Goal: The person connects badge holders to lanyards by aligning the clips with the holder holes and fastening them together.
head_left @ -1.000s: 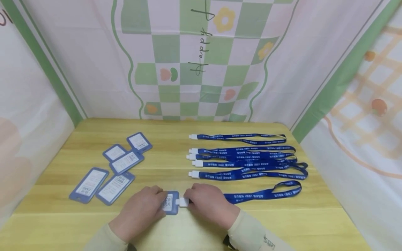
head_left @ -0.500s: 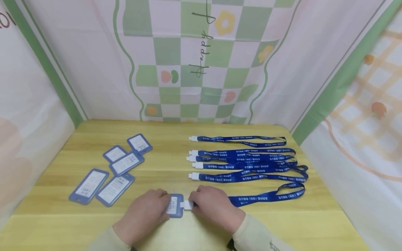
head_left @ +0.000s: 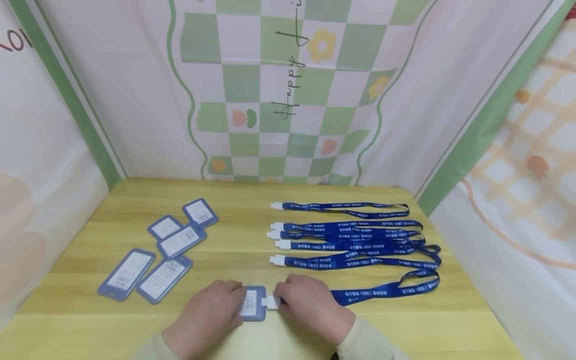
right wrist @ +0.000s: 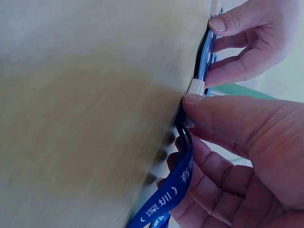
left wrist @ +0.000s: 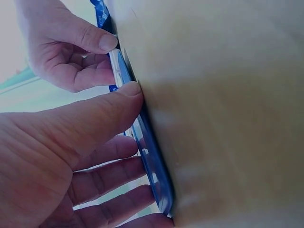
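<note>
In the head view, my left hand holds a blue ID card holder by its long edges, thumb on the near side and fingers on the far side. My right hand pinches the white plastic clip of a navy lanyard. The clip's narrow tip meets the slotted end of the holder. From the right wrist view, the thumb lies on the clip and the printed strap trails past the curled fingers. The left wrist view shows the holder edge-on, close to the tabletop.
Several blue card holders lie at the left of the wooden table, some overlapping. Several navy lanyards are laid out at the right, white clips facing left. A patterned curtain hangs behind the table and along both sides.
Both hands have shifted slightly to the right together with the holder and clip, keeping their grips. The lanyard's loop has slid a little right. The head view has tilted up slightly.
</note>
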The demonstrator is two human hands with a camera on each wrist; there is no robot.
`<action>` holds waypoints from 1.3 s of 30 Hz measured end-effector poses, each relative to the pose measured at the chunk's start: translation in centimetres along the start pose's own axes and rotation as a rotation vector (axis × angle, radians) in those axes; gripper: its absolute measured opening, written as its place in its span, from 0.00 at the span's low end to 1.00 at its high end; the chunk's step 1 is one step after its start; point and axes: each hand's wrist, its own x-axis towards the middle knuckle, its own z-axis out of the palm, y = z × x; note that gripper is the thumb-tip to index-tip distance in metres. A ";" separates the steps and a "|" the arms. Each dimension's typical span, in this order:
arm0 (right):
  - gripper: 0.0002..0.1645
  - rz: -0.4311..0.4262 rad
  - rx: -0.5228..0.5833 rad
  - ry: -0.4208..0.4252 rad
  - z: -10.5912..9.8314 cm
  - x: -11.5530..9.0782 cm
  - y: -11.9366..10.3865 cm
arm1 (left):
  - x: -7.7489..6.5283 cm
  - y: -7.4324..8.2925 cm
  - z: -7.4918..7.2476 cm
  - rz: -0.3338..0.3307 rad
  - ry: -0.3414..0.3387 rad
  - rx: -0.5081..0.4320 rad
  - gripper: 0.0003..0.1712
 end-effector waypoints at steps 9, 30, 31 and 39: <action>0.06 0.011 0.002 -0.013 0.1 -0.2 0.0 | -0.2 0.1 0.0 -0.020 -0.012 -0.004 0.26; 0.07 0.017 0.017 -0.032 -0.5 -0.8 0.3 | -0.3 0.2 -0.1 -0.032 -0.055 -0.034 0.28; 0.07 0.018 0.018 -0.033 -0.5 -0.8 0.3 | -0.3 0.1 -0.1 -0.032 -0.064 -0.037 0.29; 0.07 0.019 0.011 -0.032 -0.6 -1.0 0.4 | -0.3 0.2 0.0 -0.017 -0.048 -0.028 0.28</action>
